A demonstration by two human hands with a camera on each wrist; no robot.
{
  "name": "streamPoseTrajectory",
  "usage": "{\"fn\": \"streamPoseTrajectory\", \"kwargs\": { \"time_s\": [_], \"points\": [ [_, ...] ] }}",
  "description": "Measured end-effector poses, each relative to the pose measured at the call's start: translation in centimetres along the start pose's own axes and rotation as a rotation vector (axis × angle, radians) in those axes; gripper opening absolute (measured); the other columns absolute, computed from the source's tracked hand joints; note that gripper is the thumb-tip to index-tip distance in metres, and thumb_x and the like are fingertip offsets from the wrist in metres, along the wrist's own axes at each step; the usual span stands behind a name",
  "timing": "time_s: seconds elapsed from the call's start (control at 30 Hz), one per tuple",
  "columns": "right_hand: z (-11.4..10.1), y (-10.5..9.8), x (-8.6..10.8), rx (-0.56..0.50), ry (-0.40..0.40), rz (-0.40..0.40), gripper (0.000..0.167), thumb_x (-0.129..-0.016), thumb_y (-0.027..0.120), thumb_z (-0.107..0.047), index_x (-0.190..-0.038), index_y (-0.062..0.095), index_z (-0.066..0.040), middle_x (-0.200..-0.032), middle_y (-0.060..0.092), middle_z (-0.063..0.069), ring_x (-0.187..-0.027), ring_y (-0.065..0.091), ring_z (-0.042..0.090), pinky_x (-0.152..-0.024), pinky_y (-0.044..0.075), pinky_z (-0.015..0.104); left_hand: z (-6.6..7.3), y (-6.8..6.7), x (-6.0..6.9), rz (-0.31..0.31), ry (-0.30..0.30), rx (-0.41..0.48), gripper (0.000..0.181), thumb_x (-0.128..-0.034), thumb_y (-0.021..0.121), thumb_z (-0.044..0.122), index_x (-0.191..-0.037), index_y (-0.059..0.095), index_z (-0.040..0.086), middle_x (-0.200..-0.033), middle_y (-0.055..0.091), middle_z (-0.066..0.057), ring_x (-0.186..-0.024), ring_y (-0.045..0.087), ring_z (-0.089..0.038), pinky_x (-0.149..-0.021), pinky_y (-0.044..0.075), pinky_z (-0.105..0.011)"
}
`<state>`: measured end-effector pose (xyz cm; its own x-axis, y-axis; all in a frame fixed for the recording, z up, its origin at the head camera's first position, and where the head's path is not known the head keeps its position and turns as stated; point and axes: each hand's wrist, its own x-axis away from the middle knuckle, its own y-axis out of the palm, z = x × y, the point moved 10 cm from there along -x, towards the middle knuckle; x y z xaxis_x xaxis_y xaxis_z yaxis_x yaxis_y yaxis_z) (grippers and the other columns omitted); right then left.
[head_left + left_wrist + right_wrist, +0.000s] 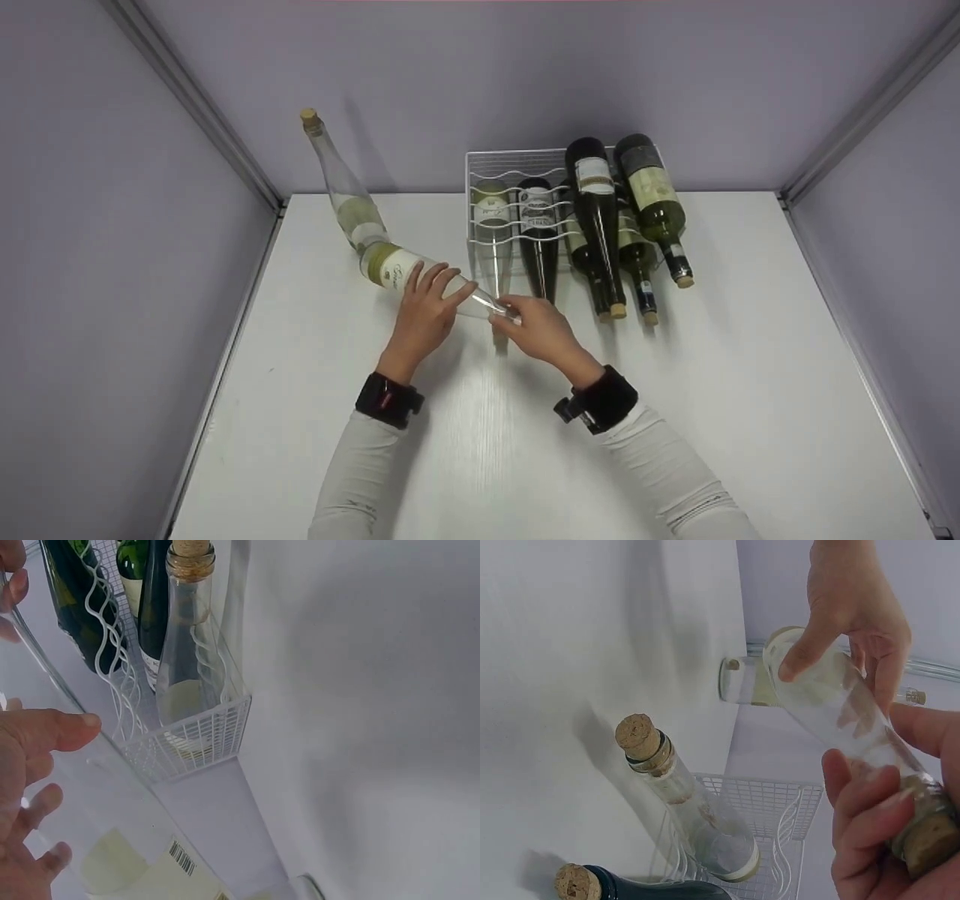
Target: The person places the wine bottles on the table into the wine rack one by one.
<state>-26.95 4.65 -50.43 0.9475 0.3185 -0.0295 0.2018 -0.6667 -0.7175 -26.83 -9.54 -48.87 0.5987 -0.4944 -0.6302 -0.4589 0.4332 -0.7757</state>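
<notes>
A clear glass bottle (391,265) with a white and yellow-green label is held tilted above the white table by both hands. Around its body, my left hand (426,315) grips with thumb and fingers on opposite sides. My right hand (546,334) curls round the neck, and the cork shows beside its palm in the right wrist view. Past the bottle's base stands another clear corked bottle (341,172), partly covered by it in the head view. Beyond the hands is a white wire rack (467,202) holding several bottles.
In the rack, a clear bottle (493,214) lies leftmost, beside a dark bottle (538,247). Further dark bottle (598,214) and green bottle (654,191) lie on top at the right, necks pointing forward. Pale walls (420,75) enclose the table (285,420) at back and sides.
</notes>
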Motion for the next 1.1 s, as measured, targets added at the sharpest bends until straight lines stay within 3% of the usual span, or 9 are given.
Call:
{"fn": "streamPoseTrajectory", "kwargs": {
  "time_s": [0.17, 0.5, 0.67, 0.83, 1.1],
  "points": [
    [0.3, -0.2, 0.3, -0.013, 0.024, 0.068, 0.037, -0.093, 0.069, -0.035, -0.119, 0.071, -0.009, -0.102, 0.073, 0.005, -0.096, 0.068, 0.025, -0.080, 0.053, 0.044, 0.3, 0.1, 0.0, -0.026, -0.004, -0.001, 0.055, -0.0771, 0.074, -0.006, -0.123, 0.067, 0.023, -0.124, 0.059, -0.013, -0.124, 0.050, -0.034, -0.108, 0.030, -0.059],
    [0.0, -0.9, 1.3, -0.098, -0.019, 0.172, 0.034, -0.093, 0.069, -0.029, -0.117, 0.072, -0.005, -0.091, 0.072, 0.003, -0.085, 0.066, 0.019, -0.074, 0.052, 0.042, 0.8, 0.0, -0.5, -0.030, -0.026, 0.006, 0.056, -0.0777, 0.075, -0.008, -0.126, 0.066, 0.019, -0.131, 0.057, -0.013, -0.133, 0.043, -0.033, -0.113, 0.022, -0.056],
    [-0.3, -1.0, 1.8, -0.063, -0.062, 0.228, 0.033, -0.092, 0.070, -0.027, -0.115, 0.072, -0.004, -0.087, 0.069, 0.003, -0.071, 0.058, 0.016, -0.064, 0.048, 0.037, 0.8, 0.2, -0.5, -0.051, -0.058, -0.010, 0.063, -0.0717, 0.082, -0.005, -0.128, 0.065, 0.017, -0.134, 0.055, -0.012, -0.136, 0.039, -0.033, -0.115, 0.020, -0.055],
    [-1.0, -1.5, 2.4, 0.016, -0.145, 0.309, 0.032, -0.089, 0.073, -0.026, -0.113, 0.073, -0.005, -0.078, 0.063, 0.001, -0.064, 0.056, 0.020, -0.057, 0.046, 0.037, 0.7, 0.4, 0.0, -0.076, -0.093, 0.024, 0.070, -0.0709, 0.089, 0.010, -0.134, 0.060, 0.016, -0.142, 0.049, -0.012, -0.141, 0.032, -0.032, -0.116, 0.016, -0.053],
    [-1.8, -2.1, 3.0, 0.063, -0.250, 0.417, 0.035, -0.085, 0.078, -0.023, -0.113, 0.072, -0.003, -0.083, 0.066, 0.005, -0.071, 0.066, 0.024, -0.059, 0.053, 0.039, 0.5, -0.3, 1.1, 0.013, -0.168, 0.148, 0.064, -0.0847, 0.079, 0.030, -0.141, 0.054, 0.012, -0.154, 0.035, -0.014, -0.145, 0.024, -0.032, -0.116, 0.015, -0.053]
  ]
}}
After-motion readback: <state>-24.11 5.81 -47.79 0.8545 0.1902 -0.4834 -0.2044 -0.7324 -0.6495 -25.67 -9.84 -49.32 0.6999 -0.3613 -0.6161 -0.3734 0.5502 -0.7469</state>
